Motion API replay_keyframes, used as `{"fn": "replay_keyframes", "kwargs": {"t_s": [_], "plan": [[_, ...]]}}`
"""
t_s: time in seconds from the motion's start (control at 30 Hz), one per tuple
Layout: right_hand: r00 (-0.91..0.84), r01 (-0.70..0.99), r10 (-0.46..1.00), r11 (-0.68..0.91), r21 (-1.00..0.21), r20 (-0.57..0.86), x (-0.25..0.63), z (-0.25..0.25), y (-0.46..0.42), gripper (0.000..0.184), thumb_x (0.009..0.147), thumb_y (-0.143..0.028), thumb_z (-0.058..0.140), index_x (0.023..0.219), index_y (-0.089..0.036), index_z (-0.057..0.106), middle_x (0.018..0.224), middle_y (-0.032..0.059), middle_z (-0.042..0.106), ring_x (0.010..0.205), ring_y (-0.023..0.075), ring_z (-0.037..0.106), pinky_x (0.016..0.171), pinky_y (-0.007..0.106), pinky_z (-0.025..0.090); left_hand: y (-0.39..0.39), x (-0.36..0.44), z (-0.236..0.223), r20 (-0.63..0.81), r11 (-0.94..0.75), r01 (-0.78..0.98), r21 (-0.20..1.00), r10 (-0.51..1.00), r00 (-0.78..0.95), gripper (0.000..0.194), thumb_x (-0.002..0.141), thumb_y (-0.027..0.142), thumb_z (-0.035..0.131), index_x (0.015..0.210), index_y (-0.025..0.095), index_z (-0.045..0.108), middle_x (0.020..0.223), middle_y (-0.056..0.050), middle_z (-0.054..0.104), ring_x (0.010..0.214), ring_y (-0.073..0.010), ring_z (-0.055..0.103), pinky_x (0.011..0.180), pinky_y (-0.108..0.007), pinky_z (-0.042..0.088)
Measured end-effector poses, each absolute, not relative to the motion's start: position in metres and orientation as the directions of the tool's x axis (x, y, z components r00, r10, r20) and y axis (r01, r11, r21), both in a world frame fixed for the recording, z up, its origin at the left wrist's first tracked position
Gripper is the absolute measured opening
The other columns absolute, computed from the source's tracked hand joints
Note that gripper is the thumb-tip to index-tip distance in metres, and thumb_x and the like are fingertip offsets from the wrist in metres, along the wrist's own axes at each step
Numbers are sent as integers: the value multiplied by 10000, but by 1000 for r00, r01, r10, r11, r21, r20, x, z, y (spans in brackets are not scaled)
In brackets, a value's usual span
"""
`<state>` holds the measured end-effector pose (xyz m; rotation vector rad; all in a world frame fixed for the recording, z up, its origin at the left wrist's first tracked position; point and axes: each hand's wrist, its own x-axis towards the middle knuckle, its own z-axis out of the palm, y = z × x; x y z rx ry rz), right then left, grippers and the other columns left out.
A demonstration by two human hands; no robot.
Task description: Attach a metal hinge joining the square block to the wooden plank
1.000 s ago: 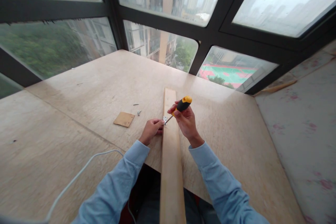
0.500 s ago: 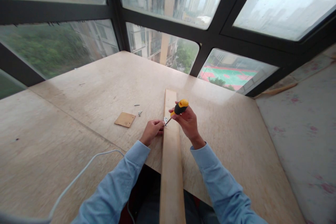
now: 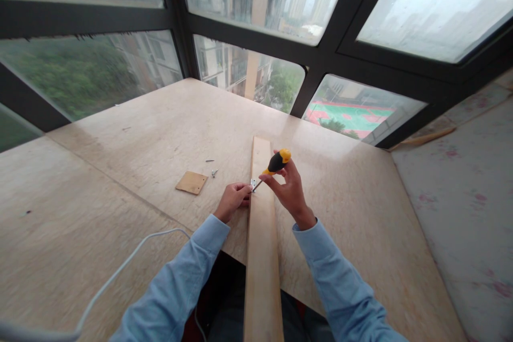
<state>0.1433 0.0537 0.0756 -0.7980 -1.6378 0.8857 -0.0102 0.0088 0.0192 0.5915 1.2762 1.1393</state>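
A long pale wooden board [image 3: 262, 256] runs away from me across the table's front edge. At its left edge sits a small silver metal hinge [image 3: 253, 183] with holes. My left hand [image 3: 232, 200] is closed there, thumb and forefinger pinching the hinge against the board, the other fingertips hidden at its side. In my right hand [image 3: 292, 189] is a yellow and black screwdriver [image 3: 276, 162], held by its handle between thumb and fingers. The screwdriver slants down to the left, its tip meeting the hinge near my left thumb. Whether a screw is under the tip is too small to tell.
Left of the board lie a thin brown square piece [image 3: 191, 183], several small screws [image 3: 215, 173] and a thin dark metal bit [image 3: 209, 161]. A white cable [image 3: 136, 248] curves over the table's left front. Windows [image 3: 248, 64] rise behind the table; a patterned wall [image 3: 460, 197] stands right.
My right fingers have shifted round the screwdriver handle, and the handle's top has tipped slightly up and right. The tip stays at the hinge, and my left hand keeps its place.
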Motion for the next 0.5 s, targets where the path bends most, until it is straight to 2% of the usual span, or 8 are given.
{"fn": "replay_keyframes", "kwargs": {"t_s": [0.07, 0.13, 0.2, 0.3, 0.4, 0.5], "plan": [[-173, 125, 860, 502, -856, 479, 143, 76, 54, 570, 717, -329, 830, 1238, -283, 604, 1037, 30, 677, 853, 187, 641, 777, 352, 575, 9, -10, 19, -436, 383, -324, 865, 893, -108, 204, 726, 256, 712, 847, 92, 708, 802, -120, 732, 696, -182, 692, 608, -251, 553], [-179, 114, 870, 483, -868, 460, 143, 77, 53, 613, 746, -333, 805, 1305, -281, 559, 1006, 24, 690, 846, 186, 657, 810, 365, 573, 9, -10, 19, -437, 384, -323, 865, 892, -111, 220, 725, 261, 711, 860, 87, 707, 823, -122, 734, 703, -184, 695, 611, -253, 555], [-235, 36, 863, 467, -884, 447, 143, 78, 53, 641, 816, -342, 737, 1394, -276, 468, 1046, 38, 699, 919, 199, 679, 887, 398, 562, 9, -10, 20, -436, 383, -318, 867, 893, -114, 233, 719, 273, 714, 857, 86, 703, 843, -122, 735, 700, -183, 696, 608, -254, 556], [-324, -24, 828, 477, -879, 458, 143, 80, 51, 655, 887, -352, 641, 1469, -271, 353, 1224, 85, 650, 1102, 220, 647, 986, 439, 521, 9, -9, 20, -438, 385, -319, 866, 892, -112, 234, 714, 273, 716, 854, 87, 697, 831, -115, 732, 684, -178, 694, 602, -251, 554], [-276, 144, 840, 517, -844, 468, 143, 79, 52, 686, 799, -383, 743, 1406, -255, 450, 1213, 95, 631, 1057, 232, 642, 932, 421, 546, 9, -9, 19, -438, 386, -321, 865, 892, -108, 225, 726, 261, 701, 868, 87, 691, 810, -110, 730, 671, -176, 692, 603, -255, 557], [-204, 249, 868, 493, -834, 453, 144, 80, 53, 565, 724, -386, 809, 1224, -232, 596, 977, 48, 680, 843, 204, 661, 811, 388, 581, 10, -10, 18, -440, 388, -313, 867, 891, -114, 212, 736, 250, 687, 867, 85, 688, 808, -112, 730, 674, -178, 693, 604, -257, 560]]}}
